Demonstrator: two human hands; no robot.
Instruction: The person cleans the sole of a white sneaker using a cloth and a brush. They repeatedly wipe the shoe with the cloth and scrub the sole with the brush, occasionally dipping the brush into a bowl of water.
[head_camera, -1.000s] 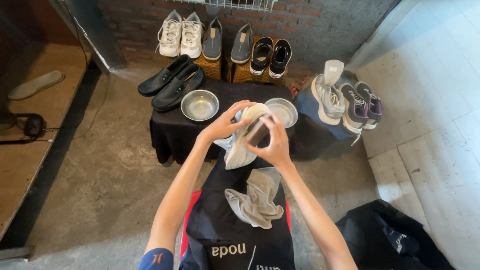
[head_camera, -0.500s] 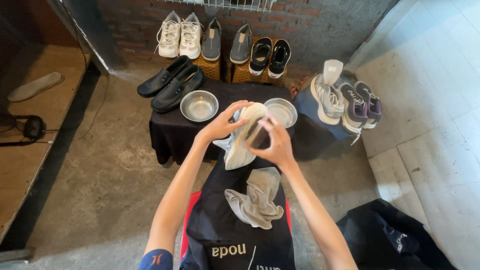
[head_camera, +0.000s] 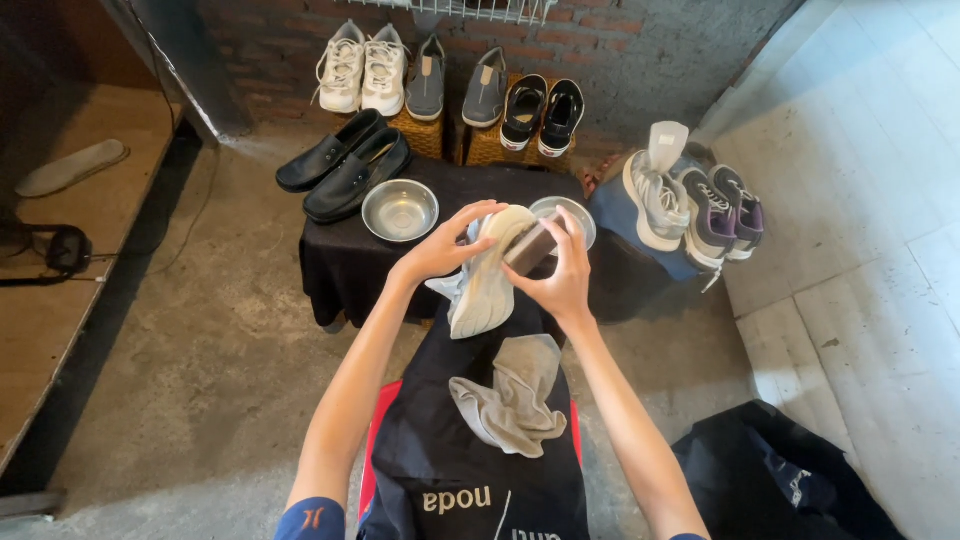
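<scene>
My left hand grips a white sneaker, held sole-up over my lap. A dark block, likely a brush or sponge, sits in my right hand and rests against the sneaker's sole near the toe. Below them a grey cloth lies crumpled on my black apron. Just beyond my hands stands a low table under a black cloth, bearing two metal bowls, the left bowl and the right bowl, which my right hand partly covers.
Black loafers lie on the table's left corner. White sneakers, grey slip-ons and black shoes line the brick wall. More sneakers sit on a blue box at right. A dark bag lies at bottom right.
My right hand has moved the dark block up and to the right along the sole, toward the toe. The left hand and the sneaker stay in place.
</scene>
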